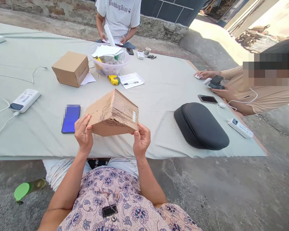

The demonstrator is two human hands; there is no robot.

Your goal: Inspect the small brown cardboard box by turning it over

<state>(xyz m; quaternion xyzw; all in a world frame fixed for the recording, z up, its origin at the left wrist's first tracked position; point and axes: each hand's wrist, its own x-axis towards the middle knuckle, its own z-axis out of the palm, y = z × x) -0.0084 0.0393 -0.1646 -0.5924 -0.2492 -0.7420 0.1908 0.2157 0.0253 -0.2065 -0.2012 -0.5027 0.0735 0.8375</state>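
Note:
Between my two hands is a brown cardboard box [112,115], tilted, with dark scribbled lines along its edges and a small white printed label on its right face. My left hand [83,132] grips the box's left corner, thumb toward me. At the right corner my right hand [141,138] pinches the box the same way. A phone [71,118] with a blue screen lies on the table just beyond my left hand. The underside of the box is hidden from me.
A second cardboard box [71,68], a plastic basin [115,68], a yellow tape measure [113,80] and a written sheet [134,81] lie farther back. A black case [202,126] sits right. Power banks [25,101] trail cables. Two people sit at the far and right edges.

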